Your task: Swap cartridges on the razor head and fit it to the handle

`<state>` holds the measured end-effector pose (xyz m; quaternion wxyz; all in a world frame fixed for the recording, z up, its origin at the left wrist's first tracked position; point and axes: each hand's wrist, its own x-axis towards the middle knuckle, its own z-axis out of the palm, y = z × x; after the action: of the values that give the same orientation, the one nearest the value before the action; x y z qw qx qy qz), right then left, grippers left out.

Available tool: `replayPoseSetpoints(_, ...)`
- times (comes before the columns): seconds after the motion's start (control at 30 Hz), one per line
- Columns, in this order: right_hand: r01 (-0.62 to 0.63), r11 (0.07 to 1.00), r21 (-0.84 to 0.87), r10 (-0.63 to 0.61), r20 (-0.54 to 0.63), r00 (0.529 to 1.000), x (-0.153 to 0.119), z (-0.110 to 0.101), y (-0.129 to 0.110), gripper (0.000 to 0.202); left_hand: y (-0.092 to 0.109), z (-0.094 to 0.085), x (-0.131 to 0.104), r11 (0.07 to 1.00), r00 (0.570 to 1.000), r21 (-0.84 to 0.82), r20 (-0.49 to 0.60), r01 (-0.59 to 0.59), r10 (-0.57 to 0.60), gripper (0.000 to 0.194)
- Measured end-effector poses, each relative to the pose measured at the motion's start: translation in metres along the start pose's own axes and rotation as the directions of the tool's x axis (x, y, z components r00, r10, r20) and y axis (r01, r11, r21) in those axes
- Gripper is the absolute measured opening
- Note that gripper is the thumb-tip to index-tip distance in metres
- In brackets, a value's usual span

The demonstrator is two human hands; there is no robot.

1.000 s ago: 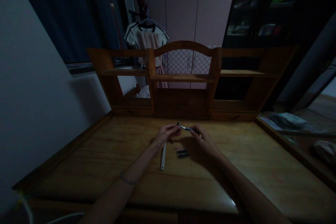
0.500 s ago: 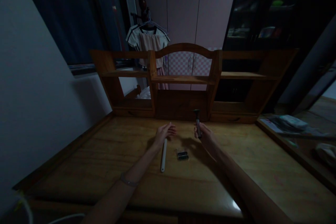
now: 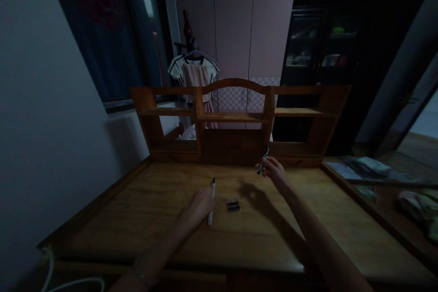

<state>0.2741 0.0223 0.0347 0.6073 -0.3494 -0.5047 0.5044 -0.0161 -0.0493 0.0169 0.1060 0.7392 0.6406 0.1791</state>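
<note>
My right hand (image 3: 272, 166) is raised over the far part of the wooden desk (image 3: 143, 212), its fingers closed round a slim dark razor (image 3: 262, 165) that tilts up to the right. Lower down, my left hand (image 3: 201, 201) has its fingers closed at the middle of a slim white stick with a dark tip (image 3: 210, 218), which resembles a toothbrush. The stick lies lengthwise on the desk, and the hand partly covers it. Just right of it rests a small clear pack with two dark bars (image 3: 233, 206); neither hand touches the pack.
A wooden shelf unit (image 3: 236, 117) with drawers stands along the desk's back edge. A wall (image 3: 78, 146) borders the left side. Beyond the right edge are papers and a plastic-wrapped item (image 3: 371, 167). A white cable (image 3: 51, 267) loops at the lower left.
My left hand has gone from open above the stick's far end down to its middle and closed on it. The razor has turned in my right hand. The view has tipped upward.
</note>
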Motion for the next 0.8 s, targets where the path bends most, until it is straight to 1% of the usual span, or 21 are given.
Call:
replayPoseSetpoints(0.07,0.089,0.991,-0.098,-0.088,0.014,0.996,-0.003,-0.018,-0.029,0.035,-0.002,0.001,-0.009,0.999,0.999,-0.04,0.043,-0.008,0.01,0.029)
replayPoseSetpoints(0.1,0.122,0.976,-0.18,-0.12,0.018,0.993,-0.007,-0.03,-0.04,0.034,-0.002,0.003,-0.011,0.998,0.999,-0.063,0.046,-0.012,0.015,0.029)
replayPoseSetpoints(0.17,0.142,0.916,-0.376,-0.149,0.01,0.989,-0.019,-0.058,-0.054,0.035,-0.001,0.01,-0.012,0.995,0.999,-0.098,0.03,-0.029,0.032,0.029)
replayPoseSetpoints(0.23,0.115,0.83,-0.546,-0.144,-0.01,0.99,-0.035,-0.087,-0.055,0.038,0.004,0.019,-0.011,0.989,0.996,-0.124,0.031,-0.081,0.086,0.028)
replayPoseSetpoints(0.3,0.029,0.733,-0.679,-0.053,-0.014,0.999,-0.052,-0.113,-0.048,0.039,0.011,0.03,-0.011,0.978,0.988,-0.159,0.051,-0.139,0.148,0.029)
replayPoseSetpoints(0.33,0.0,0.675,-0.738,-0.017,-0.015,1.0,-0.059,-0.125,-0.044,0.038,0.016,0.035,-0.01,0.976,0.988,-0.166,0.038,-0.143,0.151,0.032)
replayPoseSetpoints(0.37,-0.009,0.617,-0.787,-0.002,-0.013,1.0,-0.067,-0.135,-0.04,0.037,0.022,0.039,-0.01,0.971,0.987,-0.182,0.011,-0.157,0.161,0.034)
replayPoseSetpoints(0.4,0.007,0.561,-0.828,-0.012,0.0,1.0,-0.074,-0.144,-0.038,0.034,0.027,0.043,-0.01,0.967,0.983,-0.189,0.024,-0.172,0.179,0.031)
replayPoseSetpoints(0.43,0.045,0.495,-0.868,-0.048,0.024,0.999,-0.08,-0.151,-0.038,0.031,0.034,0.046,-0.009,0.962,0.979,-0.195,0.03,-0.193,0.203,0.028)
replayPoseSetpoints(0.5,0.102,0.357,-0.929,-0.129,0.059,0.99,-0.091,-0.163,-0.042,0.025,0.049,0.052,-0.005,0.952,0.969,-0.199,0.039,-0.232,0.244,0.022)
replayPoseSetpoints(0.53,0.111,0.291,-0.95,-0.151,0.069,0.986,-0.095,-0.168,-0.046,0.023,0.057,0.056,-0.003,0.947,0.965,-0.201,0.033,-0.249,0.261,0.021)
replayPoseSetpoints(0.57,0.104,0.231,-0.967,-0.157,0.068,0.985,-0.1,-0.173,-0.05,0.021,0.066,0.061,0.0,0.943,0.962,-0.203,0.021,-0.264,0.274,0.021)
replayPoseSetpoints(0.63,0.057,0.129,-0.99,-0.132,0.04,0.99,-0.107,-0.184,-0.057,0.017,0.088,0.074,0.005,0.931,0.953,-0.22,0.012,-0.293,0.303,0.024)
replayPoseSetpoints(0.7,-0.012,0.048,-0.999,-0.099,-0.016,0.995,-0.112,-0.197,-0.061,0.014,0.116,0.089,0.008,0.922,0.943,-0.221,0.022,-0.318,0.331,0.019)
replayPoseSetpoints(0.73,-0.048,0.02,-0.999,-0.085,-0.049,0.995,-0.114,-0.204,-0.062,0.012,0.131,0.097,0.009,0.915,0.938,-0.235,0.033,-0.329,0.346,0.019)
replayPoseSetpoints(0.8,-0.106,-0.014,-0.994,-0.063,-0.105,0.993,-0.118,-0.218,-0.063,0.01,0.168,0.112,0.008,0.914,0.942,-0.258,0.036,-0.313,0.333,0.021)
